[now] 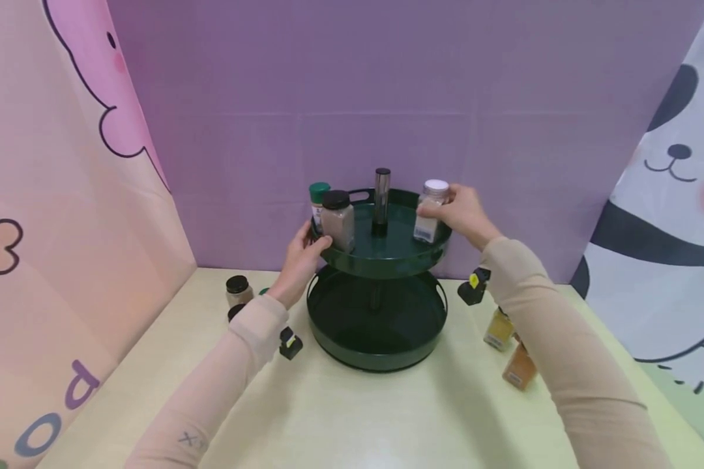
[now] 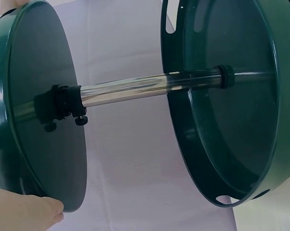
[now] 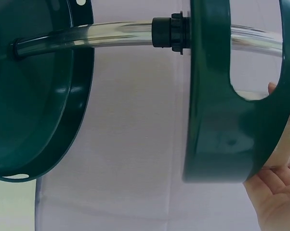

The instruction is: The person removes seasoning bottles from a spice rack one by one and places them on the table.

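White-capped clear jar [image 1: 426, 218]: my right hand [image 1: 468, 213] is pinching it.
Round green upper tray [image 1: 381, 267]: left hand [image 1: 301, 259] is gripping its rim.
Left-wrist view: alone showing a black thumbscrew [image 2: 81, 120].

A dark-green, two-tier round stand with a shiny metal pole [image 1: 378, 362] occupies the middle of a pale yellow tabletop [image 1: 381, 423], near its back edge. Toward the back left corner, a clear, black-lidded jar with brownish contents [image 1: 238, 294] stands near a second black lid [image 1: 236, 311] and a green cap [image 1: 264, 291], both mostly hidden. Toward the right edge, a clear yellow-filled container [image 1: 497, 331] neighbours a partly hidden orange-filled one [image 1: 520, 369].
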The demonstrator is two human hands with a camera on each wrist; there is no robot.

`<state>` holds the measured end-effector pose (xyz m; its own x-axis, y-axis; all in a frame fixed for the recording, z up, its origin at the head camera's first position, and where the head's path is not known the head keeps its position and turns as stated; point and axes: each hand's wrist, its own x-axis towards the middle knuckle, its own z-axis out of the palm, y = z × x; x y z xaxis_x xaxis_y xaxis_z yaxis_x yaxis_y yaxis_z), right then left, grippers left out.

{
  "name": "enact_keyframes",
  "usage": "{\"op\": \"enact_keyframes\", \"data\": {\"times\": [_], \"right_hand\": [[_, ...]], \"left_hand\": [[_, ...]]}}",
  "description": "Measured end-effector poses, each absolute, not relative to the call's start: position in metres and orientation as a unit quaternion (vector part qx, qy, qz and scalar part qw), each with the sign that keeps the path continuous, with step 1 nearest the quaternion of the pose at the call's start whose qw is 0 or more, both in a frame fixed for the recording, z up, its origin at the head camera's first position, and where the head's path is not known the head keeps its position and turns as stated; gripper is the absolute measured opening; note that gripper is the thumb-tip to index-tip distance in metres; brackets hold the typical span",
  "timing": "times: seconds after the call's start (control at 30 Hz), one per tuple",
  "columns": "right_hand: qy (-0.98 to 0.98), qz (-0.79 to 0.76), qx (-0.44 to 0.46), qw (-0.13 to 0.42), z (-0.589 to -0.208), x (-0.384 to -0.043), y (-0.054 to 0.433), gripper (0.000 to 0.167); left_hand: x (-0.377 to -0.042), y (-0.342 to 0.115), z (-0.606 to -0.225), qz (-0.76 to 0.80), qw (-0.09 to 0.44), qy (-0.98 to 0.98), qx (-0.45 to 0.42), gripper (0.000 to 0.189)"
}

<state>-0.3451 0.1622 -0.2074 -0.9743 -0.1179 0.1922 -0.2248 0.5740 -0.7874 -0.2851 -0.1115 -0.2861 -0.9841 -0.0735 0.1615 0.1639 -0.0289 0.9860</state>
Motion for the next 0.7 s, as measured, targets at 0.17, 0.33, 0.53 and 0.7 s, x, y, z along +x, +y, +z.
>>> {"op": "enact_keyframes", "data": {"times": [0.17, 0.33, 0.53, 0.7], "right_hand": [[-0.888, 0.448, 0.085, 0.064, -0.206, -0.341, 0.161, 0.065], [-0.890, 0.444, 0.075, 0.069, -0.204, -0.339, 0.161, 0.067], [-0.892, 0.439, 0.072, 0.079, -0.199, -0.335, 0.159, 0.066], [-0.893, 0.435, 0.077, 0.088, -0.191, -0.332, 0.155, 0.067]], "left_hand": [[-0.286, -0.111, -0.286, -0.714, 0.088, -0.694, -0.030, 0.070], [-0.285, -0.110, -0.286, -0.714, 0.093, -0.693, -0.031, 0.070], [-0.286, -0.110, -0.286, -0.715, 0.090, -0.693, -0.028, 0.070], [-0.286, -0.111, -0.285, -0.713, 0.083, -0.696, -0.023, 0.071]]}}
